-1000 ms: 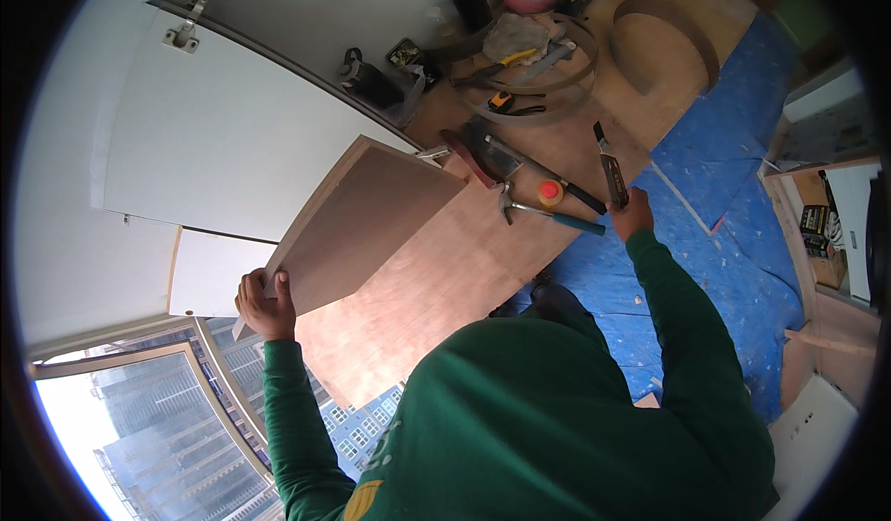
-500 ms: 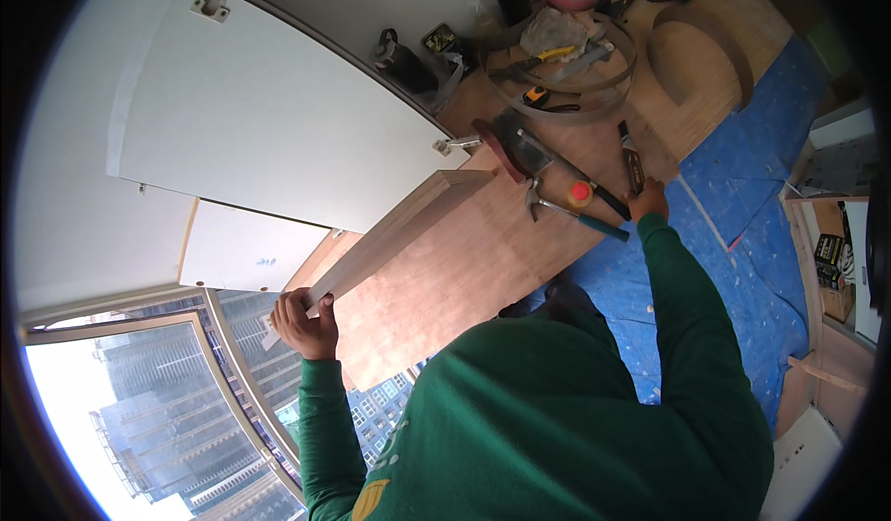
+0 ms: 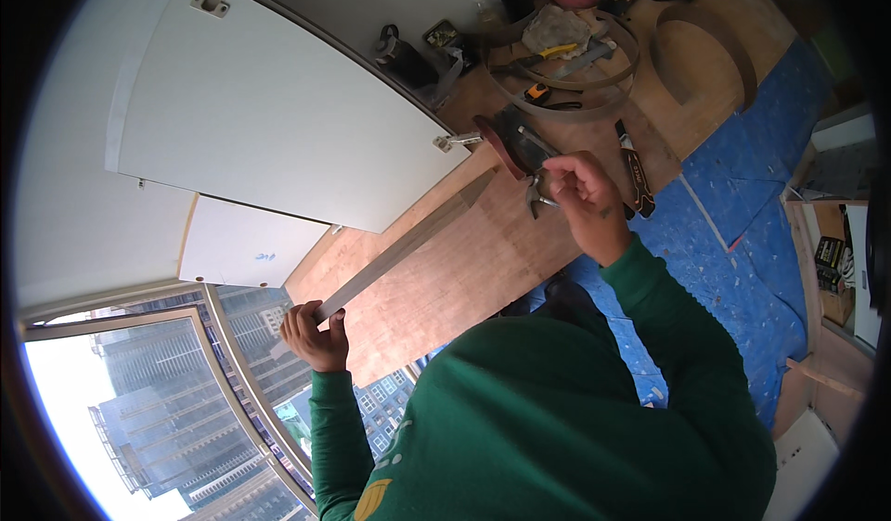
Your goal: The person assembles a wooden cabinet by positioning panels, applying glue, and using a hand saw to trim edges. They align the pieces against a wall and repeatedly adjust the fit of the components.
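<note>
A long, narrow wooden board with a pale grey face lies slantwise along the plywood surface. My left hand is closed round its near-left end, thumb on the side facing me. My right hand hovers over the tools with its fingers loosely curled and apart, and nothing shows in them. Beneath it a claw hammer is mostly hidden; only its head and a bit of shaft show. To the right of that hand lies a black and orange utility knife. A dark red curved piece rests beyond the board's far end.
White cabinet doors with metal hinges stand along the left. Coiled edging strips, a tape measure and dark bottles crowd the far end. Blue sheeting covers the floor at right. A window is at lower left.
My right hand has let go of the utility knife and moved left over the hammer. The board has tipped down flatter, and my left hand has shifted slightly right and nearer with it.
</note>
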Motion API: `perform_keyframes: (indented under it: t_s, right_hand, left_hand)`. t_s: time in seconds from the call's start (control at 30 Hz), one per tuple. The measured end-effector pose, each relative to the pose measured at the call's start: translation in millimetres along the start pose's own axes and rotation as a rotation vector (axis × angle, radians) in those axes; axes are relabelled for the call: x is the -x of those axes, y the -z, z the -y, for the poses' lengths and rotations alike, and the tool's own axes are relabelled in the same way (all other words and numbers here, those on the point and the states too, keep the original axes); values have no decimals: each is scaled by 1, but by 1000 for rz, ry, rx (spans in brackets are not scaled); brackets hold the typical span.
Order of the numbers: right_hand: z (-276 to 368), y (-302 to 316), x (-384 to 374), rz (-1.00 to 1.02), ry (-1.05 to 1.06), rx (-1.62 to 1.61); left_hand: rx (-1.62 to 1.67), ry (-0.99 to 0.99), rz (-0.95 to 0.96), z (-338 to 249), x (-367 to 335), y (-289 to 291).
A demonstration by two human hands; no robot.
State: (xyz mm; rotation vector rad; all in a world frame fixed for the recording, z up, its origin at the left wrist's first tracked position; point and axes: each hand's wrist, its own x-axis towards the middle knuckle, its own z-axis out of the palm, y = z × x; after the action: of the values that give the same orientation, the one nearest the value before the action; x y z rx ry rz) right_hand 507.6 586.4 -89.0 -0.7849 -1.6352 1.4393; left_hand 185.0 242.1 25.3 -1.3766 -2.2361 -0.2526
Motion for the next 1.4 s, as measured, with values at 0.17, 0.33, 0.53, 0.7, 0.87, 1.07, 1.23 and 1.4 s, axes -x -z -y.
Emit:
perform_keyframes:
  t_s: [0.17,0.33,0.53,0.7,0.87,1.07,1.23,1.4]
  right_hand:
    - [100,-43,13,288,65,-193]
    - [117,-44,13,326,67,-144]
    - [113,-45,12,292,119,-125]
    - [115,-41,11,296,129,-94]
    - [97,-39,19,303,6,-116]
    - [-8,-23,56,532,-282,330]
    - [-114,24,95,405,-405,629]
    - [-170,57,99,254,-413,848]
  left_hand:
    - [0,-16,-16,-3,2,1]
    - [-1,-9,-26,-3,4,-1]
    - [-16,-6,-20,-2,4,-1]
    - [-16,-16,-30,-1,4,-2]
    - [-18,3,-12,3,-3,-4]
    - [-1,21,35,9,-26,-4]
    - [72,43,225,11,-53,8]
    - [134,-74,306,-14,-98,18]
